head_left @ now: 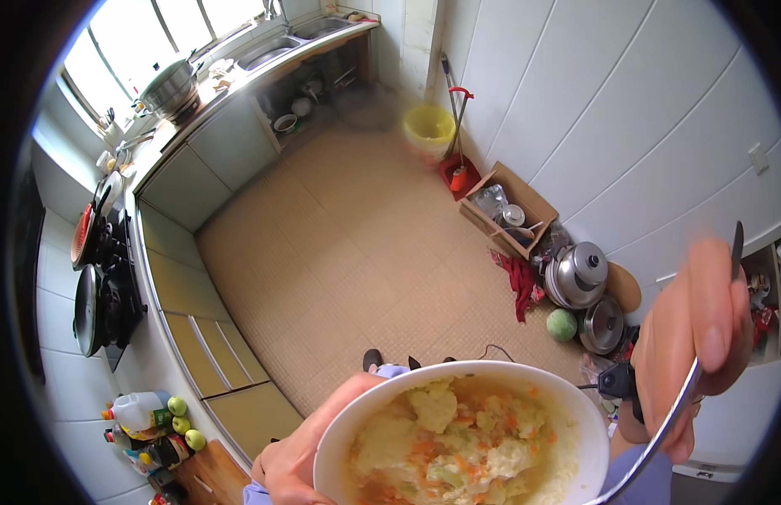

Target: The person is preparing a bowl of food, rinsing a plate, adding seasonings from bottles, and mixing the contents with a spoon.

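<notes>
My left hand (pixel 298 454) grips a white bowl (pixel 586 412) at the bottom centre, its fingers on the left rim. The bowl holds a pale mixture (pixel 441 438) flecked with orange and green bits. At the right, my right hand (pixel 685 345) is closed on a metal utensil (pixel 677 404) with a long handle; its lower end runs past the bowl's right side out of the picture. A dark strap device (pixel 618 383) is near my right wrist.
A counter along the left carries bottles (pixel 138 412), apples (pixel 194 439), a wooden board (pixel 209 475), stove pans (pixel 89 310), a steel pot (pixel 167 93) and sinks (pixel 264 52). A yellow bucket (pixel 428 126), box (pixel 517 189), lidded pots (pixel 576 273) and melon (pixel 561 325) line the right wall.
</notes>
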The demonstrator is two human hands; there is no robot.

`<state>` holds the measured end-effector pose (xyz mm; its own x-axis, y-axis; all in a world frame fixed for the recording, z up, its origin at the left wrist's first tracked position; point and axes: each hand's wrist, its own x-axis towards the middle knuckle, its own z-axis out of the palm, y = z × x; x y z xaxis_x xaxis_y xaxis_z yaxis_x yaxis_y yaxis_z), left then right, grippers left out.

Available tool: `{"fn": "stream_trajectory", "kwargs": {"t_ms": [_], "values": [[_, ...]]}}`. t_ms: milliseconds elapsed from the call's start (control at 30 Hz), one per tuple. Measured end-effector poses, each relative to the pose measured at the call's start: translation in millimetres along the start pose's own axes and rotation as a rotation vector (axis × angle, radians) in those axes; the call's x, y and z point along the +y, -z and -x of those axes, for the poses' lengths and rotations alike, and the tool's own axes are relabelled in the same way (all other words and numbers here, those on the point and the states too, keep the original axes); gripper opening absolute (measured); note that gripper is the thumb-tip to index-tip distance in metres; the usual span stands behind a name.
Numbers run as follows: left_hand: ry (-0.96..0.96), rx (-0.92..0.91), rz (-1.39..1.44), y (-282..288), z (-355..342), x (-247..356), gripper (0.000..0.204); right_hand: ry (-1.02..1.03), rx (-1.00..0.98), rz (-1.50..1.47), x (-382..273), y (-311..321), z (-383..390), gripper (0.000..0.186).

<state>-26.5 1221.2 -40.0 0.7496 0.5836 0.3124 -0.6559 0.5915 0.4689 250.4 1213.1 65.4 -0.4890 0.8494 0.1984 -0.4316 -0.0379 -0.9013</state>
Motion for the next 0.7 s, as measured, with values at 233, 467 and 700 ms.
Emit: {"fn": "stream_trajectory", "kwargs": {"t_ms": [233, 467, 700], "values": [[-0.042, -0.090, -0.063, 8.3, 2.3, -2.8, 0.103, -0.022, -0.052, -0.020, -2.7, -1.7, -8.2, 0.031], [0.276, 0.408, -0.127, -16.9, 24.1, 8.9, 0.097, -0.024, 0.055, -0.049, 0.7, -6.1, -11.0, 0.032], [0.186, 0.613, -0.082, -21.7, 22.0, 13.1, 0.098, 0.057, 0.270, 0.054, 15.2, -11.7, -14.0, 0.028]]}}
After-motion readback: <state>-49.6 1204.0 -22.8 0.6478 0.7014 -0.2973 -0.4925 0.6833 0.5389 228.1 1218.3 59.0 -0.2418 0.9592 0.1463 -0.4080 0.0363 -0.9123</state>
